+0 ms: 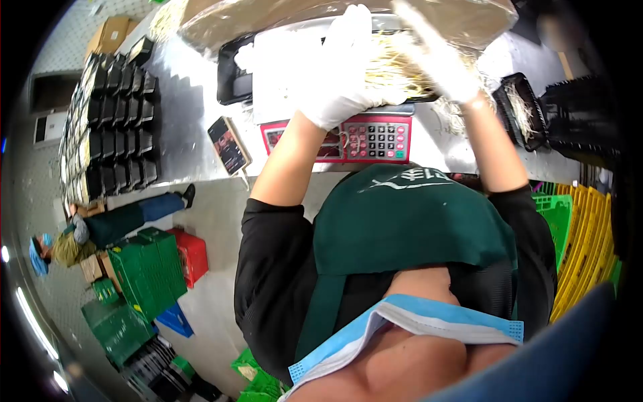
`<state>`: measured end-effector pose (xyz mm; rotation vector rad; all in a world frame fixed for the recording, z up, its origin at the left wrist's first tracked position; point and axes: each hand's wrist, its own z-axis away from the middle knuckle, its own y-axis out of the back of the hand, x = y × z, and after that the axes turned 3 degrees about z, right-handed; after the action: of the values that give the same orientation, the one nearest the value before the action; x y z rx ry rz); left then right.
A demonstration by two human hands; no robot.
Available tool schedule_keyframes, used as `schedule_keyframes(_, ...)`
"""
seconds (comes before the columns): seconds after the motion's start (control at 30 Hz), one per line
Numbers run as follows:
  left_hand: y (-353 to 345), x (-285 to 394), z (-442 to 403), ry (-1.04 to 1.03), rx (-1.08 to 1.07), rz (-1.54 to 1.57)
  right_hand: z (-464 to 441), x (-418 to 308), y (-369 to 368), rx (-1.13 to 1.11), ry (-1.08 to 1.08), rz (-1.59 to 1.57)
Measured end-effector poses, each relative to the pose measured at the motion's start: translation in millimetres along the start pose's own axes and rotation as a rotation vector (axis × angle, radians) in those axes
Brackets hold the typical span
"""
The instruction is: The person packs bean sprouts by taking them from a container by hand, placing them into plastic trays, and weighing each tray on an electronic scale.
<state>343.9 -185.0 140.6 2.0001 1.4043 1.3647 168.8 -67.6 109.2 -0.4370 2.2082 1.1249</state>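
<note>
Pale yellow bean sprouts [392, 67] lie in a black tray on a weighing scale [376, 139] with a red front and a keypad. My left hand [341, 77], in a white glove, is at the left end of the sprouts. Its fingers stretch away from me and its thumb reaches along the tray's near edge. My right hand [439, 60], also gloved in white, is over the right end of the sprouts. Motion blurs its fingers, so its grip is unclear. A black tray [233, 70] stands left of the scale, partly hidden by bright white glare.
A phone [229, 146] lies near the table edge. Stacked black trays [120, 127] stand at left. Loose sprouts [452, 114] and another tray [521, 110] are at right. Clear plastic [268, 20] spans the back. Green crates [147, 271] and a co-worker [110, 224] are beyond the table.
</note>
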Motion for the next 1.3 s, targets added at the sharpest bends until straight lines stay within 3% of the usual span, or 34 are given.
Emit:
schedule_keyframes(0.03, -9.9, -5.1, -3.0, -0.119, 0.076, -0.031, 0.0, -13.2, -10.0, -0.033, 0.063, 0.276)
schedule_keyframes(0.07, -17.2, -13.3, 1.1, -0.104, -0.004, -0.058, 9.6, -16.8, -14.2, -0.111, 0.182, 0.497)
schedule_keyframes(0.1, -20.5, -17.6, -0.8, -0.088, -0.082, -0.09, 13.3, -34.1, -24.5, -0.038, 0.102, 0.576)
schedule_keyframes(0.17, -14.1, -7.9, -14.2, -0.07, -0.066, -0.055, 7.1, -42.5, -19.0, -0.26, 0.015, 0.295)
schedule_keyframes(0.2, -10.1, -3.8, -19.9, 0.019, -0.165, 0.08, -0.7, -47.0, -14.6, -0.256, 0.0, 0.299)
schedule_keyframes(0.27, -11.8, -4.3, -19.4, 0.166, -0.272, 0.241, -18.3, -56.7, -1.2, -0.641, -0.231, 0.402)
schedule_keyframes(0.3, -11.3, -4.6, -18.0, 0.152, -0.267, 0.231, -19.1, -59.2, 3.2, -0.625, -0.224, 0.408)
schedule_keyframes(0.37, -6.7, 1.0, -10.0, -0.099, -0.097, -0.072, -11.5, -66.2, 15.3, -0.536, -0.124, 0.265)
schedule_keyframes(0.4, -10.6, -3.5, -7.5, -0.023, -0.101, -0.026, 9.6, -41.1, -9.5, -0.236, -0.015, 0.304)
schedule_keyframes(0.47, -18.5, -9.5, -4.8, 0.205, -0.193, 0.206, 7.9, -46.9, 0.6, -0.175, 0.08, 0.296)
schedule_keyframes(0.53, -19.2, -11.4, -5.9, 0.22, -0.252, 0.19, -13.0, -50.0, 17.3, -0.157, 0.116, 0.355)
schedule_keyframes(0.63, -15.0, -2.3, -9.1, 0.132, -0.216, -0.143, -56.6, -26.6, 40.4, 0.047, 0.214, 0.471)
schedule_keyframes(0.73, -10.0, -0.3, -15.5, 0.252, -0.365, -0.135, -142.1, 46.0, 61.0, 0.026, 0.2, 0.63)
schedule_keyframes(0.77, -15.0, -2.9, -12.1, 0.206, -0.232, -0.103, -175.5, 79.0, 67.8, -0.091, 0.112, 0.723)
schedule_keyframes(0.8, -12.4, -1.2, -12.7, 0.179, -0.25, -0.152, -206.7, 137.7, 64.2, -0.098, 0.045, 0.672)
schedule_keyframes(0.83, -7.1, -0.5, -15.0, 0.212, -0.266, -0.117, -243.6, 222.4, 65.4, -0.249, 0.092, 0.718)
schedule_keyframes(0.87, -5.5, -0.2, -14.9, 0.224, -0.265, -0.102, -272.0, 283.0, 59.8, -0.444, -0.039, 0.781)
schedule_keyframes(0.97, -0.6, -0.2, -13.9, 0.24, -0.282, -0.122, -283.4, 400.5, 31.4, -0.869, -0.124, 1.093)
schedule_keyframes(1.13, -4.4, -3.3, -8.3, 0.215, -0.191, -0.106, -252.9, 432.5, 5.9, -1.2, 0.017, 1.325)
schedule_keyframes(1.2, -2.8, -4.2, -10.2, 0.215, -0.251, -0.119, -256.7, 431.5, 9.5, -1.061, -0.028, 1.266)
schedule_keyframes(1.3, -1.5, 0.1, -8.5, 0.176, -0.124, -0.125, -274.8, 366.0, 43.6, -0.447, -0.293, 0.712)
